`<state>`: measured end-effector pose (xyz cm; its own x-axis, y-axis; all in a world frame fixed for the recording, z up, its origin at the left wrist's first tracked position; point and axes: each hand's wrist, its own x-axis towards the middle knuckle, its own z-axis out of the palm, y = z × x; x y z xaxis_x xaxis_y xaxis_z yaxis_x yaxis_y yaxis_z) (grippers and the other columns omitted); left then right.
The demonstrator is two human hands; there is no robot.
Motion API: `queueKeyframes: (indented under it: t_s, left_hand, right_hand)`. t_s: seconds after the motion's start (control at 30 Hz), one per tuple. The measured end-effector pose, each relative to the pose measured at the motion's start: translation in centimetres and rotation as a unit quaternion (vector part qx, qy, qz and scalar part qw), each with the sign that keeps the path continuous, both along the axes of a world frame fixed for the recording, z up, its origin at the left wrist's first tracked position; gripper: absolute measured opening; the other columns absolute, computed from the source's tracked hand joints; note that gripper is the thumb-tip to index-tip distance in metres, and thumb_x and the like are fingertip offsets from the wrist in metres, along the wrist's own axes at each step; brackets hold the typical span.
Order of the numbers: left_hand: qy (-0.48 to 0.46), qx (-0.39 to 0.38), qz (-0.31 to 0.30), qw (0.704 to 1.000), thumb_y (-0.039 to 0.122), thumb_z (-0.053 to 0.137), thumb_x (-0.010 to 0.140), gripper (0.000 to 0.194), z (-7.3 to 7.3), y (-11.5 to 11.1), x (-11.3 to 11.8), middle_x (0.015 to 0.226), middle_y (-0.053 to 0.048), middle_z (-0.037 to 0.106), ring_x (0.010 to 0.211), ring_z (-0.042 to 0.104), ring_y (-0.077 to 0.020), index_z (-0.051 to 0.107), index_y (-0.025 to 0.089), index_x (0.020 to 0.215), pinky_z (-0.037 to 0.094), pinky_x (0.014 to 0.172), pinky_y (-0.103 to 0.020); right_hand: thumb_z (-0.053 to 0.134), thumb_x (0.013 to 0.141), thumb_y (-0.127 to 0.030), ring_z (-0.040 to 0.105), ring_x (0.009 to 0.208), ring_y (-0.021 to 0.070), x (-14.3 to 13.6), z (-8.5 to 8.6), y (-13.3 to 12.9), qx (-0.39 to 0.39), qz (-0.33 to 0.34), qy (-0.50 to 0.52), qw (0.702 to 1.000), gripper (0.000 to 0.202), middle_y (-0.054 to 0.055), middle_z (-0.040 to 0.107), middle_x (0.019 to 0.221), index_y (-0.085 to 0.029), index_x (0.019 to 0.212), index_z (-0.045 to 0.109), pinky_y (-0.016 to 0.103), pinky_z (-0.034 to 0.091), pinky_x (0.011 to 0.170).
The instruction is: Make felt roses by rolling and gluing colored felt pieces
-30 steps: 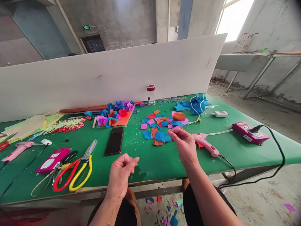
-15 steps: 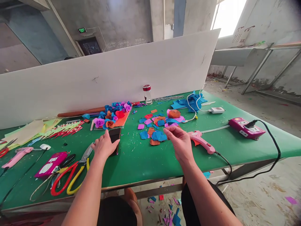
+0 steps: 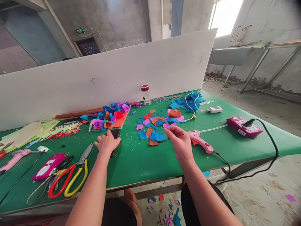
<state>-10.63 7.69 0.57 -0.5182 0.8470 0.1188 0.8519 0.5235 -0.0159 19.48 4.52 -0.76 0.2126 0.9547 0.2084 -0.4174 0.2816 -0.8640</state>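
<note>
My left hand [image 3: 107,143] is over a dark phone [image 3: 115,134] lying on the green table, fingers apart, covering much of it; nothing shows in its grasp. My right hand [image 3: 180,141] has thumb and fingers pinched together above the table; whatever lies between the tips is too small to make out. Just left of those fingertips are cut paper pieces [image 3: 158,136] in blue, orange and purple. A pink glue gun [image 3: 202,142] lies to the right of my right hand. Paper roses [image 3: 108,116] in several colours are bunched beyond my left hand.
Red-and-yellow-handled scissors [image 3: 76,171] and a magenta power strip [image 3: 50,166] lie at left. Another magenta power strip [image 3: 244,127], with a black cable, is at right. A red-lidded jar [image 3: 146,94] stands before the white board [image 3: 113,75]. Blue paper [image 3: 192,102] lies behind.
My left hand has shifted slightly right over the phone and covers more of it. My right hand keeps its pinch almost unmoved. The view has shifted slightly.
</note>
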Motion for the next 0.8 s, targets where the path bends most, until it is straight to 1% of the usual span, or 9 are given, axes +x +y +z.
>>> queueKeyframes:
  t_s: [0.13,0.23,0.3,0.37,0.43,0.5,0.6,0.7,0.8]
  left_hand:
    - [-0.015,-0.012,0.002,1.0,0.05,0.052,0.08,0.075,0.5,-0.1,0.1,0.131,-0.035,0.057,0.128,0.045,-0.0489,0.047,0.005,0.14,0.036,0.096,-0.062]
    - [-0.054,-0.005,0.003,0.999,0.065,0.052,0.079,0.094,0.8,-0.9,-0.8,0.138,-0.035,0.053,0.131,0.044,-0.0512,0.033,0.007,0.15,0.037,0.096,-0.065]
    - [-0.089,0.016,-0.003,0.996,0.074,0.045,0.08,0.102,0.9,-2.0,-1.6,0.139,-0.035,0.052,0.129,0.048,-0.0501,0.026,0.006,0.154,0.04,0.096,-0.062]
    - [-0.114,0.04,-0.011,0.993,0.072,0.034,0.087,0.095,0.8,-3.2,-2.4,0.138,-0.033,0.055,0.127,0.053,-0.0467,0.024,0.005,0.154,0.041,0.098,-0.058]
    - [-0.128,0.06,-0.014,0.99,0.066,0.028,0.092,0.085,0.7,-4.2,-3.0,0.139,-0.028,0.057,0.127,0.054,-0.0438,0.027,0.007,0.154,0.04,0.101,-0.056]
    - [-0.144,0.088,-0.019,0.986,0.062,0.027,0.094,0.079,0.5,-5.0,-3.4,0.142,-0.024,0.056,0.13,0.053,-0.0408,0.032,0.011,0.153,0.04,0.103,-0.054]
    - [-0.175,0.134,-0.036,0.975,0.06,0.028,0.094,0.075,0.3,-5.8,-4.0,0.141,-0.024,0.056,0.131,0.053,-0.0367,0.036,0.01,0.15,0.04,0.106,-0.05]
    - [-0.207,0.187,-0.091,0.956,0.059,0.032,0.093,0.071,0.3,-7.1,-5.0,0.133,-0.022,0.059,0.119,0.061,-0.0334,0.041,0.011,0.145,0.044,0.103,-0.047]
    - [-0.264,0.224,-0.204,0.916,0.059,0.038,0.092,0.062,0.5,-9.0,-6.1,0.121,-0.014,0.061,0.111,0.066,-0.0284,0.044,0.019,0.138,0.046,0.101,-0.043]
  right_hand:
    - [0.084,0.067,-0.041,0.05,0.064,0.0131,0.0,0.4,-0.2,-0.005,-0.005,0.0,1.0,0.026,0.0,0.064,0.071,-0.019,0.072,0.071,0.028,0.041,0.062]
    - [0.084,0.065,-0.043,0.05,0.063,0.0135,0.0,0.5,-0.3,-0.009,-0.009,-0.011,1.0,0.028,0.001,0.064,0.07,-0.019,0.071,0.071,0.029,0.042,0.062]
    - [0.084,0.065,-0.045,0.05,0.062,0.0137,-0.1,0.4,-0.2,-0.01,-0.013,-0.022,1.0,0.03,0.001,0.064,0.07,-0.019,0.071,0.07,0.029,0.042,0.061]
    - [0.084,0.065,-0.046,0.049,0.062,0.0135,-0.1,0.2,-0.1,-0.008,-0.015,-0.029,0.999,0.03,0.001,0.064,0.07,-0.019,0.071,0.07,0.028,0.041,0.059]
    - [0.084,0.065,-0.045,0.048,0.061,0.013,-0.2,0.0,-0.1,-0.008,-0.014,-0.031,0.999,0.03,0.0,0.063,0.069,-0.019,0.071,0.071,0.027,0.04,0.058]
    - [0.084,0.066,-0.044,0.048,0.061,0.0129,-0.4,-0.2,-0.2,-0.01,-0.014,-0.039,0.999,0.029,0.0,0.063,0.068,-0.019,0.073,0.071,0.027,0.039,0.057]
    - [0.082,0.066,-0.045,0.048,0.061,0.0135,-0.7,-0.3,-0.3,-0.011,-0.022,-0.061,0.998,0.029,0.001,0.064,0.07,-0.019,0.074,0.072,0.028,0.041,0.058]
    - [0.083,0.066,-0.045,0.048,0.062,0.0135,-0.9,-0.3,-0.5,-0.011,-0.031,-0.072,0.997,0.029,0.001,0.063,0.069,-0.019,0.073,0.072,0.028,0.041,0.059]
    - [0.083,0.066,-0.044,0.046,0.061,0.0129,-1.1,-0.3,-0.6,-0.013,-0.022,-0.078,0.997,0.028,0.0,0.06,0.066,-0.019,0.071,0.071,0.027,0.039,0.059]
